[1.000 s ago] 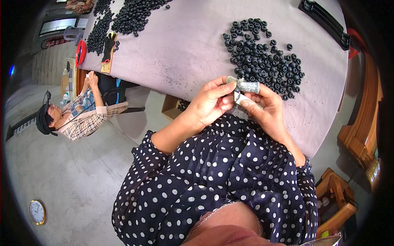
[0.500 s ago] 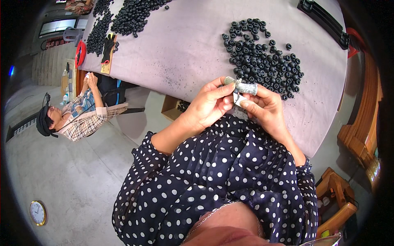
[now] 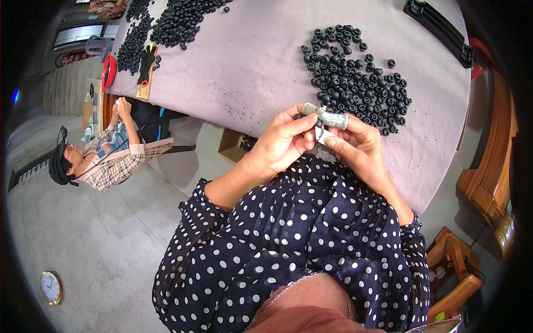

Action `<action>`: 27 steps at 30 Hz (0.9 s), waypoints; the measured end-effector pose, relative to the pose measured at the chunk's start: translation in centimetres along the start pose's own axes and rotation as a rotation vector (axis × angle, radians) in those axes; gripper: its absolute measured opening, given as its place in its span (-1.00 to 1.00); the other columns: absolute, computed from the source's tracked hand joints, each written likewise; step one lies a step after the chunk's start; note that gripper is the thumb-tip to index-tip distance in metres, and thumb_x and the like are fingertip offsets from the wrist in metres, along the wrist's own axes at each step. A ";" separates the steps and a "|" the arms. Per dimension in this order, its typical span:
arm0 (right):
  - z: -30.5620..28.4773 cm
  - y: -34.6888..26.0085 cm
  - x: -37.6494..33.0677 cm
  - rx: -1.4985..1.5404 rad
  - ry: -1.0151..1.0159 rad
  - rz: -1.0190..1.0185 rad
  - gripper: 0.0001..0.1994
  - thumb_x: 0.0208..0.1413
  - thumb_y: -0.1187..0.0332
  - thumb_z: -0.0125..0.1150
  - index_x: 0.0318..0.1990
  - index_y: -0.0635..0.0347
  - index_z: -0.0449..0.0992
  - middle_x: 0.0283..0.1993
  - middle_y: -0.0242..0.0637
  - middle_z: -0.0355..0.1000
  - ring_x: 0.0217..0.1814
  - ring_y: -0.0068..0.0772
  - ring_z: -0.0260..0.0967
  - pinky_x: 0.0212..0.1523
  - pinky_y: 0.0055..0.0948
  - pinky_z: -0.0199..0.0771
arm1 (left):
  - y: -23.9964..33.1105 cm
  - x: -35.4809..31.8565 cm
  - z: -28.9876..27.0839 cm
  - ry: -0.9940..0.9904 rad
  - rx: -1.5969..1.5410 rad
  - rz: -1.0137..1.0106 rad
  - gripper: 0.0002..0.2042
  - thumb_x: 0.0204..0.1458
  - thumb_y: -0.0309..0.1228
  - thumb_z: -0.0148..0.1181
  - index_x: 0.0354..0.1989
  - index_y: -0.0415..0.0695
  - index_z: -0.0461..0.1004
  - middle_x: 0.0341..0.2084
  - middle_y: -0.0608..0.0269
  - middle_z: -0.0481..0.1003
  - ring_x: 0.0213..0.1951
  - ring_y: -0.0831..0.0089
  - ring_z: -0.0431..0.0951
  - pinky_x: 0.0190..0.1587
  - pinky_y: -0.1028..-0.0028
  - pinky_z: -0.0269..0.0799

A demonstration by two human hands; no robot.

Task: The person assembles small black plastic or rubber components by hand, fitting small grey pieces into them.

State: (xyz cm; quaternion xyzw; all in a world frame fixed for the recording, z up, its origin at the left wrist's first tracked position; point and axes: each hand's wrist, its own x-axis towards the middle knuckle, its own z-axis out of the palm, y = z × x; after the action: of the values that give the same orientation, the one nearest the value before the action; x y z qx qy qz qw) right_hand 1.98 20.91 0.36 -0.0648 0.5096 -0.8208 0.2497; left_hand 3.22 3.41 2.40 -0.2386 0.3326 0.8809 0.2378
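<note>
My left hand (image 3: pixel 284 139) and my right hand (image 3: pixel 362 152) meet at the table's near edge, in front of my chest. Worn greyish cloth covers wrap a fingertip on each: a left finger cover (image 3: pixel 310 109) and a right finger cover (image 3: pixel 335 120). Pinched between my right thumb and forefinger is a small flat white piece (image 3: pixel 321 134), perhaps a blade wrapped in white. My left fingers close on a small black part (image 3: pixel 318 124), mostly hidden by the fingers. Just beyond lies a pile of round black parts with holes (image 3: pixel 355 83).
The grey-covered table (image 3: pixel 261 61) bears black crumbs and another heap of black parts (image 3: pixel 180 25) at far left. A black glove (image 3: pixel 146 65) lies near a red bowl (image 3: pixel 109 72). A seated person (image 3: pixel 108 150) works at left. An open cardboard box (image 3: pixel 229 145) stands below the edge.
Both hands stay nearly in place. The white piece has shifted and turned slightly against the black part, and more of that part shows between my fingers.
</note>
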 end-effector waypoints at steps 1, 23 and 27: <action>-0.1 0.0 0.0 0.000 -0.001 0.000 -0.74 -0.03 0.57 0.17 -0.12 0.32 0.44 -0.29 -0.49 0.26 -0.46 -0.80 0.19 -0.58 -0.77 0.14 | -0.1 0.0 -0.1 -0.017 0.006 0.010 -0.92 0.05 -0.47 0.07 -0.28 -0.13 0.37 -0.53 0.33 0.42 -0.57 0.62 0.40 -0.54 0.70 0.35; -1.0 0.4 0.3 0.105 -0.002 0.180 -0.80 -0.01 0.49 0.18 -0.18 0.28 0.48 -0.48 -0.54 0.36 -0.61 -0.81 0.13 -0.66 -0.76 0.10 | -0.8 0.0 -0.5 -0.049 0.077 0.087 -0.93 0.03 -0.47 0.10 -0.30 -0.12 0.40 -0.55 0.39 0.40 -0.58 0.67 0.37 -0.55 0.67 0.29; -1.1 0.1 0.3 0.126 -0.031 0.213 -0.77 -0.01 0.51 0.18 -0.15 0.30 0.46 -0.47 -0.54 0.35 -0.59 -0.81 0.14 -0.64 -0.76 0.12 | -0.6 0.0 -0.4 -0.057 0.061 0.079 -0.92 0.03 -0.47 0.10 -0.30 -0.11 0.40 -0.54 0.39 0.40 -0.57 0.68 0.37 -0.54 0.68 0.29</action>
State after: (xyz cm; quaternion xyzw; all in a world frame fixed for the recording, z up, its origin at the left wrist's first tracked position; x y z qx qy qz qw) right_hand 1.41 21.58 -0.31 -0.0073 0.4573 -0.8189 0.3468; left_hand 3.72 3.55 1.89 -0.1929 0.3614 0.8855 0.2190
